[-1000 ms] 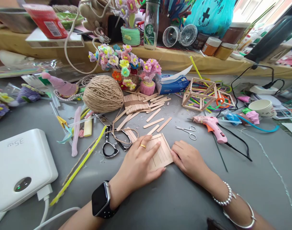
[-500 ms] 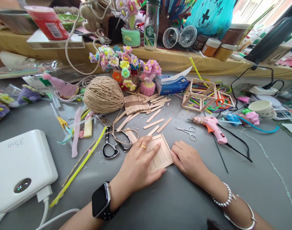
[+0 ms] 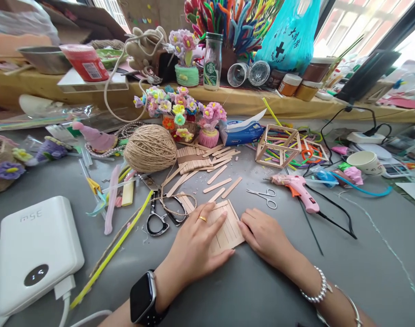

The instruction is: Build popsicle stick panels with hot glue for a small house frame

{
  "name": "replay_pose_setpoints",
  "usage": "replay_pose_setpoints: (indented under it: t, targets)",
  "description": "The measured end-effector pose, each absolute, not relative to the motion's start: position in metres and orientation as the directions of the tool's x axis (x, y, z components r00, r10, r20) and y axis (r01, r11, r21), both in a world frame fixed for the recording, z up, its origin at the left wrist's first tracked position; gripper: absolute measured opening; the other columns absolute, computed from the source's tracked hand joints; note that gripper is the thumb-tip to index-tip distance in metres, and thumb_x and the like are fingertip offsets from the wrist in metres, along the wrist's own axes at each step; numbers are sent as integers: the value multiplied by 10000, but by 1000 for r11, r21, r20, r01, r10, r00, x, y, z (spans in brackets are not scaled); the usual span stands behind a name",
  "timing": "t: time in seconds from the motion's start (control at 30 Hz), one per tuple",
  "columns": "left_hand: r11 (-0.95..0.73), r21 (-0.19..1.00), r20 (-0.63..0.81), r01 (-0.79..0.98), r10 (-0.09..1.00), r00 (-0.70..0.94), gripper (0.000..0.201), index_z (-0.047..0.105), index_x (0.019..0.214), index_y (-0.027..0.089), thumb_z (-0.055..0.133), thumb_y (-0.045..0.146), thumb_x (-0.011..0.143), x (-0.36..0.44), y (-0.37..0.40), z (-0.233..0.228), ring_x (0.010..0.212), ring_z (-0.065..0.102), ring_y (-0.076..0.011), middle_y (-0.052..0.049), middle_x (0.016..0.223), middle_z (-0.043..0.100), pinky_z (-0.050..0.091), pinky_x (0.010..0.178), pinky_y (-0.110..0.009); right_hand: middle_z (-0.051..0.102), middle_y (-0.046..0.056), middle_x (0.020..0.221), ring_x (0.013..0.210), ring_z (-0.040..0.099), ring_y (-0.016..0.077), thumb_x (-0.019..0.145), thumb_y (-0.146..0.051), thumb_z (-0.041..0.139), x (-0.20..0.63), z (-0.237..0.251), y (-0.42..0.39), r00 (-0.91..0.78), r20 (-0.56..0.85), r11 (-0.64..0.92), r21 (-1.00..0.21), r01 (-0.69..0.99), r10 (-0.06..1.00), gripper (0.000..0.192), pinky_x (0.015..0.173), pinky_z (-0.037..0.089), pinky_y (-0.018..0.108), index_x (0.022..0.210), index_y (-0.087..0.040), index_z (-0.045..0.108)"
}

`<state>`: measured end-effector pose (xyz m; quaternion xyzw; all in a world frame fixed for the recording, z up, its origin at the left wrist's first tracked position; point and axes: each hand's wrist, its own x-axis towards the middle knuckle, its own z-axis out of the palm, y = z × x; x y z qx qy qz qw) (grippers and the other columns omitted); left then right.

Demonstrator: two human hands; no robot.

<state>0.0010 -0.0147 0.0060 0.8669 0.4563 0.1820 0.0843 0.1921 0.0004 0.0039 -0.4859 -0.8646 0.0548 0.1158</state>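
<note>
A person's two hands rest on a grey table (image 3: pixel 248 290) in the lower middle of the frame. The left hand (image 3: pixel 194 245), wearing a ring and a black smartwatch, lies flat with fingers spread and extended on a small panel of craft sticks (image 3: pixel 228 229), pressing it to the table. The right hand (image 3: pixel 265 236), with bracelets at the wrist, sits just right of the panel, its fingers loosely curled and their tips touching the panel's right edge; it grips nothing.

Just above the panel lie loose craft sticks (image 3: pixel 217 184), black-handled scissors (image 3: pixel 160 213) to the left, small silver scissors (image 3: pixel 264 196) and a pink glue gun (image 3: pixel 298 188) to the right. A ball of jute twine (image 3: pixel 150 148) sits above centre left, and a white power bank (image 3: pixel 33 254) at lower left.

Containers: a small pink pot (image 3: pixel 209 136) holds pink pipe-cleaner flowers; a blue tissue pack (image 3: pixel 241 131) has a tissue sticking out; a white paper cup (image 3: pixel 366 162) at right, contents not visible. On the shelf at the top, a green pot (image 3: pixel 187 75) holds purple flowers, beside a glass bottle (image 3: pixel 212 63) that looks empty and two amber-filled jars (image 3: pixel 296 85).
</note>
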Motion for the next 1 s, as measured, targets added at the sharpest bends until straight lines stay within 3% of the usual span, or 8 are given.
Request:
replay_pose_setpoints:
  t: [0.27, 0.5, 0.8, 1.0]
  targets:
    - [-555, 339, 248, 760, 832, 496, 558, 514, 1162, 184, 607, 409, 659, 2, -15, 4, 1127, 397, -331, -155, 1235, 446, 392, 892, -511, 511, 11, 626, 611, 448, 143, 856, -193, 333, 190, -2, 3, -501, 192, 534, -209, 819, 844, 263, 558, 329, 247, 633, -185, 472]
    - [-542, 355, 224, 762, 840, 494, 567, 515, 1166, 160, 596, 413, 666, 2, -15, 4, 1145, 377, -344, -178, 1248, 429, 375, 905, -518, 508, 17, 623, 605, 445, 146, 856, -192, 317, 190, -5, 3, -502, 217, 541, -199, 817, 837, 274, 559, 330, 247, 628, -185, 469]
    - [-564, 312, 234, 764, 825, 514, 582, 512, 1169, 137, 585, 430, 672, 1, -16, 3, 1133, 401, -353, -208, 1240, 433, 388, 889, -520, 525, 3, 634, 618, 467, 138, 849, -191, 365, 191, 3, 8, -518, 94, 524, -250, 814, 850, 242, 557, 340, 238, 633, -182, 474]
    - [-569, 312, 248, 761, 822, 513, 566, 517, 1161, 145, 579, 430, 677, 0, -14, 2, 1132, 407, -347, -199, 1232, 444, 391, 893, -512, 549, 1, 641, 618, 490, 142, 857, -203, 361, 189, 5, 9, -497, 101, 507, -228, 831, 862, 231, 549, 338, 240, 664, -185, 485]
